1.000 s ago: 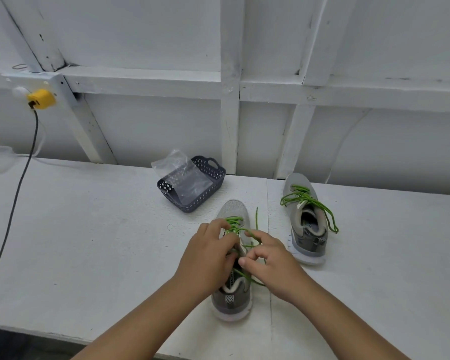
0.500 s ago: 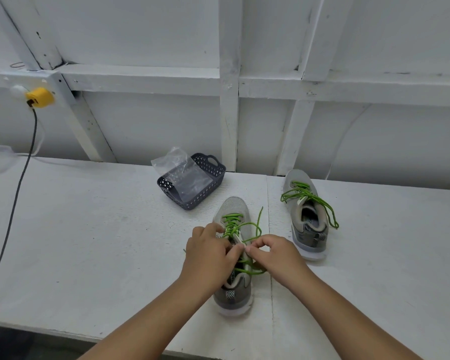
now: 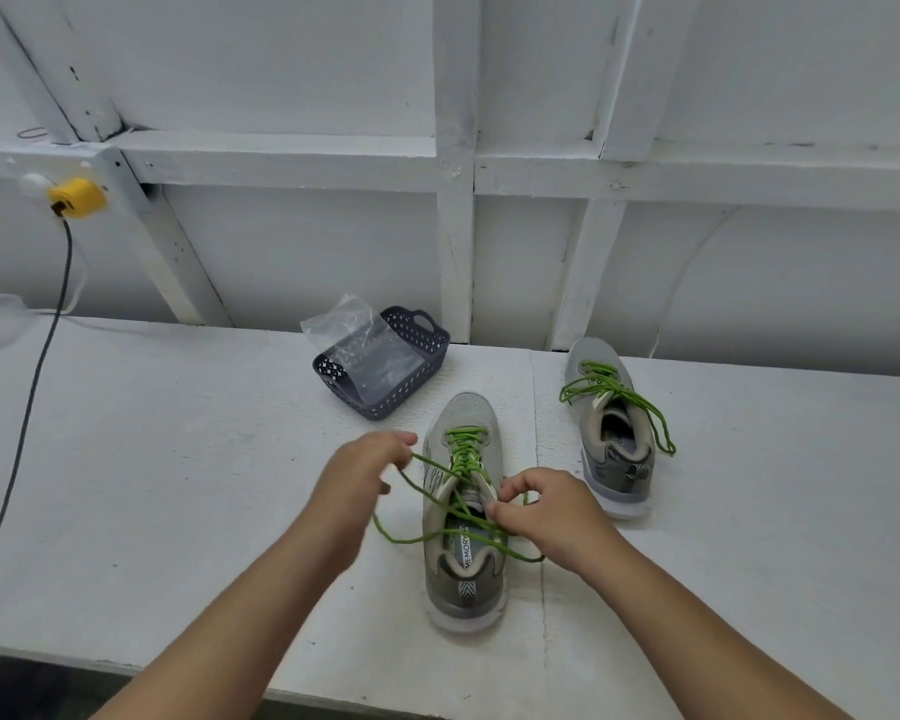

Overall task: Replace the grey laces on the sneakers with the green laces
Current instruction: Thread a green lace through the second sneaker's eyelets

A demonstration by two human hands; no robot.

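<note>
The near sneaker (image 3: 463,511) stood on the white worktop (image 3: 178,485) with its toe pointing away from the person, a green lace (image 3: 463,449) threaded through its eyelets and its loose ends trailing over the open collar. The left hand (image 3: 365,475) was lifted just left of the shoe, blurred, its fingers curled round 1 strand of that lace, which ran taut back to the eyelets. The right hand (image 3: 546,511) sat at the shoe's right edge — thumb and forefinger pinching the lace beside the tongue, the other fingers curled. A slack loop of lace hung across the shoe's opening and out onto the worktop on both sides.

The second sneaker (image 3: 611,433) stood well apart to the right and farther back, toe also away, with its own green lace (image 3: 640,407) fitted and its loops spilling over the right side.

Behind the near shoe, close to the wall, a dark perforated basket (image 3: 417,366) held a clear plastic bag (image 3: 365,345). At far left a yellow plug (image 3: 76,198) sat on the white framed wall, its dark cable (image 3: 37,371) dropping across the worktop.
</note>
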